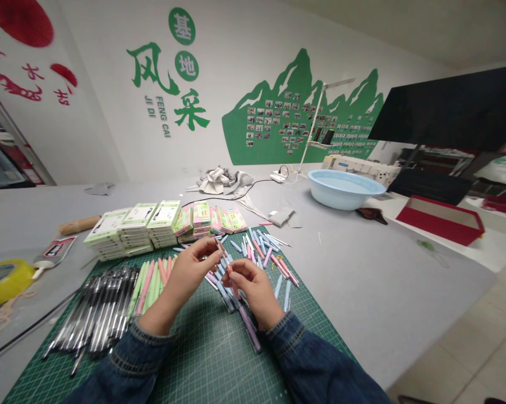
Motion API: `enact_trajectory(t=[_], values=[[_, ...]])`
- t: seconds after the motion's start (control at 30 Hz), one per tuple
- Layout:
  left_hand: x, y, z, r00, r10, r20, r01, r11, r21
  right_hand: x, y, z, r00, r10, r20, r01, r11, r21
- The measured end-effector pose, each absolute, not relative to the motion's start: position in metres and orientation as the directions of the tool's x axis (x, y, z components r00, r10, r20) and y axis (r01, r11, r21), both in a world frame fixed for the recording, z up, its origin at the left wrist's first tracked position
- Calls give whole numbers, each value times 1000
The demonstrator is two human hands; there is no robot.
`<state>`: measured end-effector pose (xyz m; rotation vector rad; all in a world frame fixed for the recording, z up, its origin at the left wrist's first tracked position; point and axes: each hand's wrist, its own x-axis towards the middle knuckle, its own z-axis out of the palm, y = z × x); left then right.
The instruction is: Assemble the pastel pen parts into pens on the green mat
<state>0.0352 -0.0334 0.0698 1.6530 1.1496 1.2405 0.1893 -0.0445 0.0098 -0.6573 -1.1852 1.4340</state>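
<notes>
Head view: both hands are working close together, fingertips nearly meeting. The left hand (pixel 194 268) is pinching the upper end of a slim, pale, pinkish pen (pixel 226 261); the right hand (pixel 253 283) is gripping it lower down, thumb against fingers. The pen is sitting between the two hands, above the mat; whether it is showing one piece or two parts, I cannot tell.

Handling, by judgement: the pen is looking very light, stiff and smooth, likely plastic; its round barrel is inviting rolling or slipping, and its thin end is seeming the part likeliest to bend. Best hold: fingertips on the thicker barrel, lightly steadying the narrow end.

Just below the right hand, a glossy purple translucent pen (pixel 248 327) is lying slantwise. Beyond and right of the hands, pastel blue and pink pens (pixel 286 294) are scattering loosely. Left of the left hand, matte green and pink barrels (pixel 147 286) are lying beside clear, black-tipped shiny pens (pixel 101 308). A green gridded cutting mat (pixel 211 365) is covering part of the smooth grey desk (pixel 362 280). Beyond the left hand, crisp-edged white-and-green cardboard boxes (pixel 164 217) are standing stacked.
</notes>
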Motion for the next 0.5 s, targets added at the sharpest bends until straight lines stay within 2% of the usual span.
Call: enact_trajectory(t=[0.13,0.3,0.5], values=[[36,-35,71,185,940,287,344,-335,877,190,-46,12,-229,959,167,-418,59,-907],[35,-36,75,209,937,279,369,-340,865,189,-48,14,-227,965,133,-420,27,-907],[37,-38,75,178,914,364,498,-403,768,189,-49,15,-250,959,135,-414,20,-910]])
